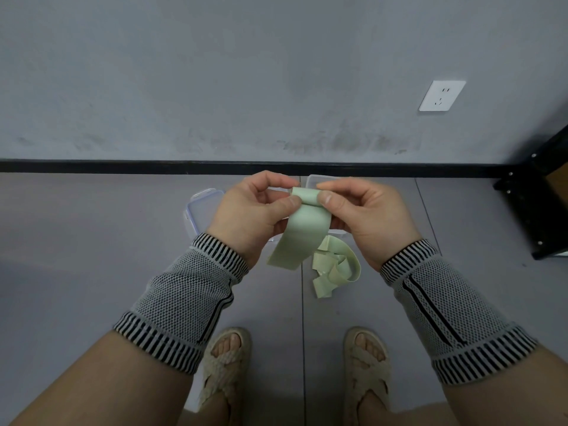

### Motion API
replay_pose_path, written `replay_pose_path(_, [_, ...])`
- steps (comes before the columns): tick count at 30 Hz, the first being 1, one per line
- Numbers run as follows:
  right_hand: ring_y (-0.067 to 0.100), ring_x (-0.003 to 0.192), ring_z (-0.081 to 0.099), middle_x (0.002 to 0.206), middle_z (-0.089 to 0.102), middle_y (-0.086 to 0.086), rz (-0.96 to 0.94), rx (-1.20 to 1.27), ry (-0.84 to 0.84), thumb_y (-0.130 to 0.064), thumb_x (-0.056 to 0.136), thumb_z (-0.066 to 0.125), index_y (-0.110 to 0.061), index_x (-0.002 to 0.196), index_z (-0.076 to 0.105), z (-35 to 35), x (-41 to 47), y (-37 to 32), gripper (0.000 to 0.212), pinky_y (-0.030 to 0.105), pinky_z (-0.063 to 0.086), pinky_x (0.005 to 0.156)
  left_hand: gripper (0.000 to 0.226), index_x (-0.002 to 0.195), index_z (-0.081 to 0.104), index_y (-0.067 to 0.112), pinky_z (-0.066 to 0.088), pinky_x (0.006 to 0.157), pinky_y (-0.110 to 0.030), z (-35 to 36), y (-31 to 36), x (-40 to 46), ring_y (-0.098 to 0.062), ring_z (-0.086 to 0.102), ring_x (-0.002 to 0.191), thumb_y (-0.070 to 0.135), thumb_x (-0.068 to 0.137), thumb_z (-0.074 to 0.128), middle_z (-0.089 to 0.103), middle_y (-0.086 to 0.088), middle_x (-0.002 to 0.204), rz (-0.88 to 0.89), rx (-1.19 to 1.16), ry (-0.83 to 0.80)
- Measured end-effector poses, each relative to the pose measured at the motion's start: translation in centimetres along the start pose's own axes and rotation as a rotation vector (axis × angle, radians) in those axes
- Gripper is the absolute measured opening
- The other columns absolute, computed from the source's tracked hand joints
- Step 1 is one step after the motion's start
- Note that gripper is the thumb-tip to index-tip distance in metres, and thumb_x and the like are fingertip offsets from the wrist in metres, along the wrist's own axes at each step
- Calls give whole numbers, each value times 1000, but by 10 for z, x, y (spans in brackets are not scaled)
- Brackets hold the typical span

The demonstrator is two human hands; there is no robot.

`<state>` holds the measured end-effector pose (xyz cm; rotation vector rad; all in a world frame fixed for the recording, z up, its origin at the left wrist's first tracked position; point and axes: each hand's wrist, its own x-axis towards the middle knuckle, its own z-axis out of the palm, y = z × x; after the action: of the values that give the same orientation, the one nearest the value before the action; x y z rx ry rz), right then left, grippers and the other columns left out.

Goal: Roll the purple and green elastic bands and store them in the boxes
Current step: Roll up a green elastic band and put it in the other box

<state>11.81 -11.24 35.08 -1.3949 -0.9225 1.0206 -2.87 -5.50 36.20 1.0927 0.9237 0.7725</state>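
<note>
The green elastic band (302,232) trailed from a loose heap on the floor (92,241) up to both hands. The left hand (246,210) and right hand (365,213) pinched its rolled end between thumbs and forefingers. Just behind them lay clear boxes (201,210).

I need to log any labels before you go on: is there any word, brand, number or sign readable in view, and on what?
None can be read.
green elastic band: plain, no print shows.
clear boxes: no label shows.
wall socket: only slots, no text.
wrist sleeves: stripes and mesh pattern, no lettering.
</note>
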Motion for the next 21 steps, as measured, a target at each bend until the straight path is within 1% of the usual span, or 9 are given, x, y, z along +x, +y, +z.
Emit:
replay_pose_path(2, [25, 77, 68, 86, 70, 19, -28, -23, 12, -5, 83, 67, -16, 84, 69, -1, 0, 0, 11, 38, 58, 72, 18, 89, 61, 8, 57, 68, -32, 1, 0, 0, -20, 66, 71, -9, 83, 58, 66, -10, 76, -1, -5, 2])
replay_pose_path(4, [27, 77, 67, 87, 69, 21, -50, -25, 28, -4, 83, 68, -16, 83, 69, -1, 1, 1, 12, 39, 58, 73, 18, 94, 61, 6, 57, 63, -27, 2, 1, 1, -18, 67, 70, -8, 83, 58, 67, -10, 78, -20, -38, 18])
replay_pose_path(7, [28, 78, 66, 87, 69, 21, -78, -28, 47, -3, 81, 69, -18, 82, 70, -1, 1, 1, 15, 40, 57, 75, 21, 104, 62, -1, 57, 65, -25, 3, 1, 1, -17, 68, 73, -1, 83, 61, 68, -14, 88, -75, -33, 29])
replay_pose_path(9, [26, 78, 65, 85, 69, 17, -94, -43, 51, -2, 81, 69, -19, 82, 70, -1, 1, 1, 17, 42, 57, 78, 23, 105, 63, -2, 57, 65, -24, 2, 2, 1, -17, 66, 72, 5, 83, 63, 67, -15, 89, -95, -3, 29])
replay_pose_path(10, [24, 77, 64, 84, 68, 15, -97, -47, 50, -2, 81, 69, -18, 83, 69, -1, 1, 0, 17, 41, 57, 78, 22, 104, 63, -2, 56, 66, -26, 2, 1, 1, -18, 65, 73, 6, 83, 64, 67, -16, 90, -96, 7, 37])
replay_pose_path(13, [22, 76, 65, 83, 69, 12, -100, -49, 46, -1, 80, 69, -16, 84, 69, 0, 0, -1, 16, 41, 58, 78, 21, 102, 62, -2, 56, 77, -34, 0, 1, 2, -25, 63, 81, 4, 82, 64, 65, -22, 97, -71, 23, 79])
replay_pose_path(14, [22, 77, 65, 83, 69, 12, -100, -45, 47, 0, 80, 69, -16, 84, 69, 1, 0, -1, 16, 41, 58, 78, 19, 101, 62, -1, 56, 77, -34, 0, 1, 2, -25, 63, 81, 2, 82, 64, 65, -22, 97, -61, 29, 82])
replay_pose_path(17, [29, 83, 68, 87, 71, 11, -99, -33, 46, 0, 79, 70, -16, 85, 69, 2, -1, -2, 17, 42, 57, 80, 11, 93, 63, 2, 56, 70, -29, -1, 1, 2, -20, 63, 73, -2, 82, 62, 66, -16, 87, -33, 29, 69])
replay_pose_path(21, [25, 87, 69, 93, 72, 12, -53, 4, 27, 0, 78, 71, -18, 90, 69, 1, 0, -1, 22, 39, 57, 82, 11, 88, 64, 6, 56, 68, -27, -3, 2, 1, -17, 65, 69, -4, 82, 62, 68, -8, 77, -11, 9, 62])
